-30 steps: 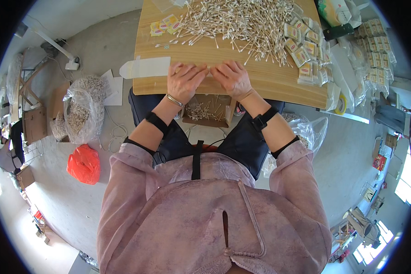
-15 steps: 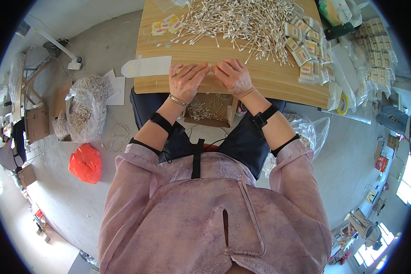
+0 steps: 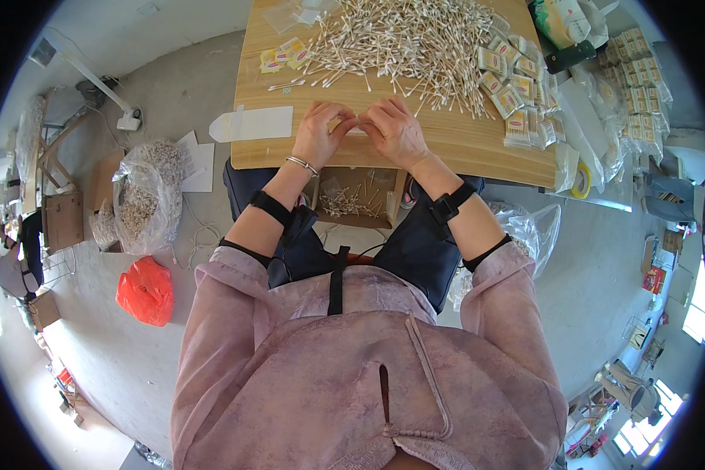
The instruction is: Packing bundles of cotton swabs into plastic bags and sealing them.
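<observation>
Above the front edge of the wooden table [image 3: 446, 153], my left hand [image 3: 319, 139] and my right hand [image 3: 396, 136] meet fingertip to fingertip. Both are closed in a pinch; whatever lies between the fingers is hidden or too small to name. Beyond them spreads a big loose pile of cotton swabs [image 3: 415, 51]. Left of my left hand lies a flat white strip [image 3: 254, 124] with one tapered end. Several small yellow-and-white cards [image 3: 283, 55] sit at the pile's left side. Small clear packets of cotton swabs [image 3: 517, 86] are heaped at its right.
Below the table edge, between my knees, an open box [image 3: 356, 221] holds loose swabs. A roll of yellow tape [image 3: 580, 181] lies at the right corner, near bagged packets [image 3: 638, 94]. On the floor at left are a clear sack of swabs [image 3: 145, 196] and a red bag [image 3: 146, 291].
The view has shifted slightly. My hands stay together at the table edge, and my fingers have curled in more, with the left hand turned a little.
</observation>
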{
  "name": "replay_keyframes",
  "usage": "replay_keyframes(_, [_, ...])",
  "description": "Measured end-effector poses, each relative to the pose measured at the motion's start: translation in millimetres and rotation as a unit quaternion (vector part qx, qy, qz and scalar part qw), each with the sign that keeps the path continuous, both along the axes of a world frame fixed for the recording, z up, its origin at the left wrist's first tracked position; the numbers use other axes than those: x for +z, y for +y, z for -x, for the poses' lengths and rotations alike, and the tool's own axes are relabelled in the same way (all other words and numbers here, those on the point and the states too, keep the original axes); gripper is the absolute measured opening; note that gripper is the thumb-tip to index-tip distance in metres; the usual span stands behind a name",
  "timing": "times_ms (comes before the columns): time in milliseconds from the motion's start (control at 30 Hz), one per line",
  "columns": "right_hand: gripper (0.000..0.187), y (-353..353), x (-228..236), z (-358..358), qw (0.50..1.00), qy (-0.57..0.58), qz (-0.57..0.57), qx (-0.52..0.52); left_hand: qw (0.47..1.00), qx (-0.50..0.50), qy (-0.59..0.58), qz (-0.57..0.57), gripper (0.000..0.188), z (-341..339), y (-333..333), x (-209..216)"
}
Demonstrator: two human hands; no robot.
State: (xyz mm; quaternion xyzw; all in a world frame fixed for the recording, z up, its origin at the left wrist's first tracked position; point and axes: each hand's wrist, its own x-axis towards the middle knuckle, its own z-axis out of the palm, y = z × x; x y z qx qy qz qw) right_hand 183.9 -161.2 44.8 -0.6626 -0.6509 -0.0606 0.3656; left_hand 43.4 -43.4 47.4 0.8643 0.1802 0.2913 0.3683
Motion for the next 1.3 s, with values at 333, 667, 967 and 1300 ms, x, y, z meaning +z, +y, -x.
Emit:
replay_keyframes(333, [0.014, 1.9, -6.0, 4.1, 0.941, 0.302, 0.146, -0.048, 0.982, 0.01, 0.023, 0.187, 0.015, 1.8, -3.4, -10.6])
replay_keyframes(667, [0.009, 5.2, -18.2, 9.1, 0.78, 0.617, 0.106, -0.015, 0.868, -0.002, -0.028, 0.496, 0.013, -5.7, -6.9, -31.3])
replay_keyframes(967, [0.005, 8.3, -13.8, 8.6, 0.778, 0.618, 0.108, -0.006, 0.828, -0.012, -0.071, 0.556, 0.009, -6.3, -5.4, -39.7])
replay_keyframes(1300, [0.007, 3.4, -18.4, 4.9, 0.796, 0.593, 0.122, 0.01, 0.878, -0.008, -0.007, 0.479, 0.014, 1.9, -6.9, -30.9])
